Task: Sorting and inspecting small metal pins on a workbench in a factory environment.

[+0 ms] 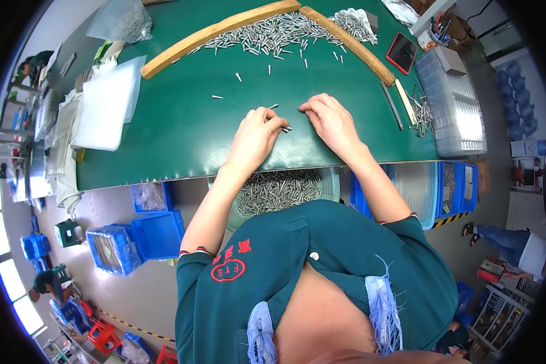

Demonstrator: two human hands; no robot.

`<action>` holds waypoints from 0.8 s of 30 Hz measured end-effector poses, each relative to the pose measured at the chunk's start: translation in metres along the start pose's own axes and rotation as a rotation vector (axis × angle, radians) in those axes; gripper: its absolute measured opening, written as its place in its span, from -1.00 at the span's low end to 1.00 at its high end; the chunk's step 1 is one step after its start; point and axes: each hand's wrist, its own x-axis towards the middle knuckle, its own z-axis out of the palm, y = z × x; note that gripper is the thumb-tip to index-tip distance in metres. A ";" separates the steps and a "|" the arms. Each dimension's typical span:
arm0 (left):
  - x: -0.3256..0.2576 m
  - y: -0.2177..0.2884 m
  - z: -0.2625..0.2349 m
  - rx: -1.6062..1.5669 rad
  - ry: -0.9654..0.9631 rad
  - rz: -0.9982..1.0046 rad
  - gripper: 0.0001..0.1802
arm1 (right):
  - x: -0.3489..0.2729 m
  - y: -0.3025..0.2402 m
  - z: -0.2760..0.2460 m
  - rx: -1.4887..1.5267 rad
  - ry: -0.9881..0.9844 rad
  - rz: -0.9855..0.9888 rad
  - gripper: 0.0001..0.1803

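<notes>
We list: one left hand (253, 136), fingers bunched at a small metal piece (287, 128) over the green table (188, 127), whether gripped we cannot tell; one right hand (332, 121), fingertips drawn close, contents hidden from us; one heap of similar pieces (273, 36) inside two wooden strips (218, 28), a few strays nearer us; one pale green basket (332, 183) of metal pieces below the table edge.

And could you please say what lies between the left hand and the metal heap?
A few loose metal parts lie on the tabletop in the head view.
</notes>
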 end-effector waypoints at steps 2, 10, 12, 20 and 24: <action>-0.002 -0.004 0.001 -0.011 0.032 0.021 -0.76 | 0.005 -0.005 -0.003 0.038 -0.049 0.000 -0.70; -0.010 -0.005 -0.003 -0.013 0.114 -0.033 -0.80 | 0.007 -0.025 -0.009 0.204 -0.208 -0.028 -0.56; -0.014 -0.008 -0.003 0.043 0.141 -0.022 -0.80 | 0.007 -0.022 -0.006 0.227 -0.204 -0.053 -0.57; -0.021 -0.005 0.004 -0.028 0.187 -0.051 -0.84 | 0.005 -0.031 -0.003 0.190 -0.287 -0.083 -0.66; -0.030 0.000 -0.001 -0.247 0.248 -0.113 -0.82 | 0.002 -0.030 0.007 0.182 -0.246 -0.128 -0.70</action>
